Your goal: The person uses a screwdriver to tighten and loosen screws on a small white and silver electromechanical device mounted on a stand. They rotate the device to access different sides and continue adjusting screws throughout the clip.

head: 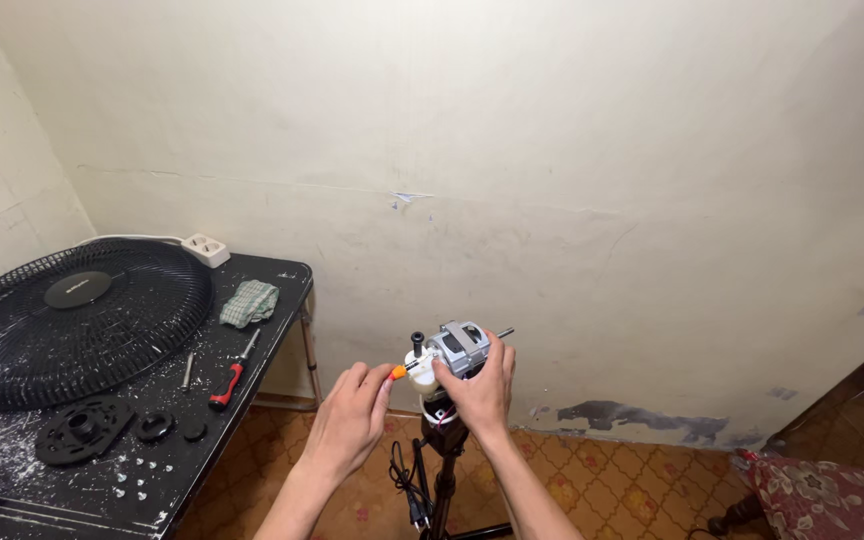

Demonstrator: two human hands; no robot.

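Observation:
A bare fan motor (460, 347) in grey metal sits on top of a black stand pole (443, 470), its shaft pointing right. My right hand (479, 388) wraps around the motor from below and the front. My left hand (350, 418) pinches a small screwdriver with an orange handle (399, 372), whose tip rests against the motor's white left end. A black knob stands up from the motor's top left.
At left is a black table (274, 335) with a black fan grille (77, 318), a checked cloth (250, 302), a red-handled screwdriver (231, 374), black round parts (85, 429), small screws and a white power strip (205, 248). A patterned cushion (827, 492) lies at right.

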